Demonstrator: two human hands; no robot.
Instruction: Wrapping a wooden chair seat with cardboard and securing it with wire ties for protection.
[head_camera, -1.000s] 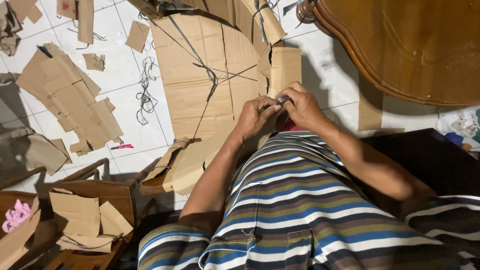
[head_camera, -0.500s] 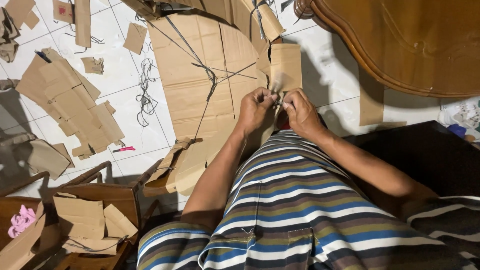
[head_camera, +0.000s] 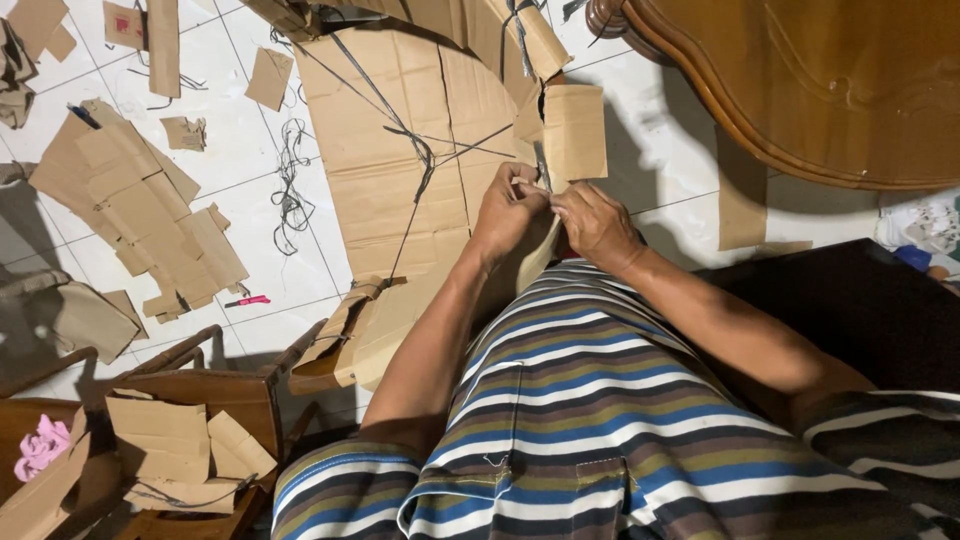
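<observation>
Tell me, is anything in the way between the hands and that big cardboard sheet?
Nothing visible is. The left hand and right hand already meet at the near edge of the cardboard sheet, fingers pinching there. Dark cords cross the sheet farther out, beyond the hands.

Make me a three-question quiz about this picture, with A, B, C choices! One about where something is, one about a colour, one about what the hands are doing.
1. Where does the small pink marker lie?
A. on the white tiled floor
B. on the wooden table
C. in a hand

2. What colour is the crumpled thing at the lower left?
A. green
B. pink
C. black

3. How are the left hand and right hand?
A. far apart
B. flat on the floor
C. close together, pinching the edge of a cardboard piece

Answers: 1 A, it rests on a tile beside cardboard scraps. 2 B, it is plainly pink. 3 C, the fingers meet at the cardboard edge.
</observation>
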